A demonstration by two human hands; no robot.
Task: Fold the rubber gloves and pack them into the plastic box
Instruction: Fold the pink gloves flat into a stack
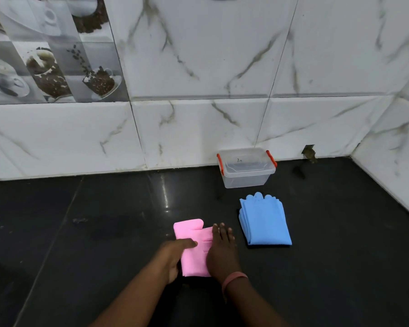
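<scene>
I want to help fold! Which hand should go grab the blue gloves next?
Probably the right hand. The blue gloves lie just to its right, while the left hand sits on the far side of the pink glove, so it would have to reach across.

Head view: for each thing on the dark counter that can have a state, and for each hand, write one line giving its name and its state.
Pink gloves: partly folded, flat on the counter under both hands.
Blue gloves: stacked flat, untouched, fingertips toward the box.
Plastic box: lid on, red clips at both ends, against the wall.
Left hand: resting on the pink gloves' left edge.
Right hand: pressed flat, fingers spread, on their right side.
</scene>
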